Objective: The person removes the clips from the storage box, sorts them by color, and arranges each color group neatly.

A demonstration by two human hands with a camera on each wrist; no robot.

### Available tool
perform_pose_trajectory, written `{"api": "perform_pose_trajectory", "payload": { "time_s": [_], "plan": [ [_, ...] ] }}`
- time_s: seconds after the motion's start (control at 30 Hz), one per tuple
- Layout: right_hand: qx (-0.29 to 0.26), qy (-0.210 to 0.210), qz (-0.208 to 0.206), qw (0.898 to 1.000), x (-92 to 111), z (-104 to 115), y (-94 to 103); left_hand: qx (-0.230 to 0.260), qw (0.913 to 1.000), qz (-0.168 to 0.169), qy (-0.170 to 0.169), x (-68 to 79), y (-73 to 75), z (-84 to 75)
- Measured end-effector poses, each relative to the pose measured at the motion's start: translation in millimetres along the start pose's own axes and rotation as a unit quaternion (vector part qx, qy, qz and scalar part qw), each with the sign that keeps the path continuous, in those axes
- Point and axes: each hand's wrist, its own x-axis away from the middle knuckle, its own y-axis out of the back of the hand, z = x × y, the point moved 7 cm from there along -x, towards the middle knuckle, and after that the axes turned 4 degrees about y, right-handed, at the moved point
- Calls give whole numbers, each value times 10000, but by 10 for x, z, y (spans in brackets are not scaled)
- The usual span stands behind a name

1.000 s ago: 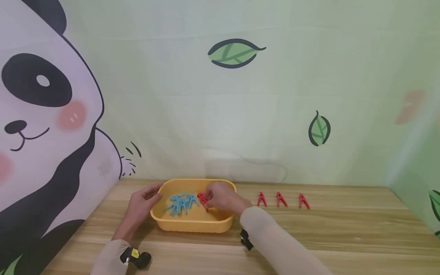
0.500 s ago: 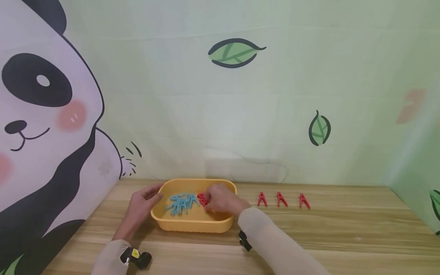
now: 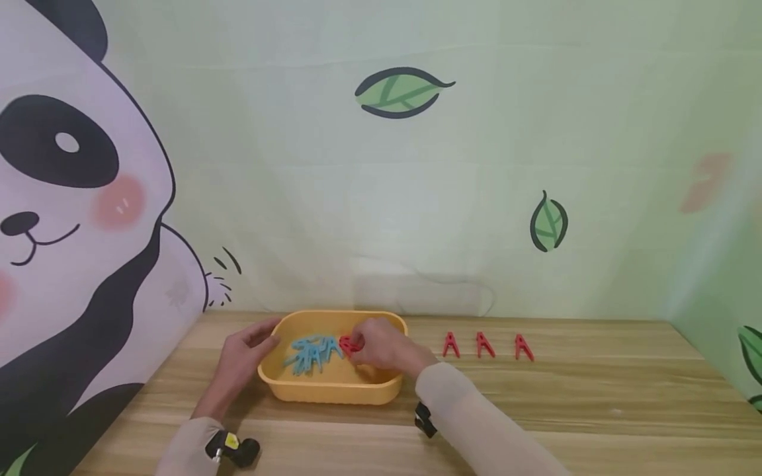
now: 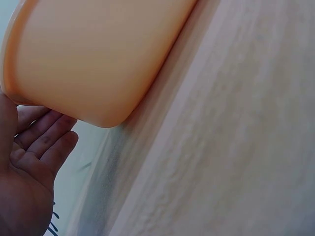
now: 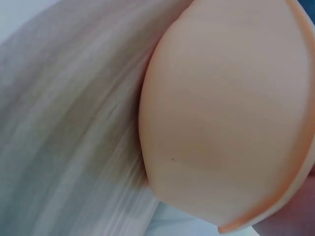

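A yellow plastic basin [image 3: 333, 393] stands on the wooden table, with several light blue clothespins [image 3: 312, 354] heaped in its left part. My left hand [image 3: 241, 357] holds the basin's left end, thumb at the rim and the other fingers against the outer wall, as the left wrist view shows. Inside the basin my right hand [image 3: 383, 347] has its fingers curled down at red clothespins [image 3: 347, 345], pinching there; the hand covers part of them. In the right wrist view the basin wall [image 5: 221, 113] hides the fingers.
To the right of the basin, three red clothespins [image 3: 485, 345] lie spaced in a row on the table [image 3: 565, 396]. Behind the table hangs a pale green backdrop [image 3: 464, 198] with a panda and leaves printed on it.
My right fingers have shifted slightly among the red clothespins, and a red one that pointed down below the fingertips is now less visible. My left hand stays at the basin's rim.
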Motion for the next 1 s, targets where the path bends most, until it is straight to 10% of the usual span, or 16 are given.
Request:
{"api": "perform_pose_trajectory", "payload": {
  "time_s": [1.0],
  "plan": [
    [-850,84,-1042,9909,671,-44,528,-57,10000,9,-54,-10,6,3]
  ]
}}
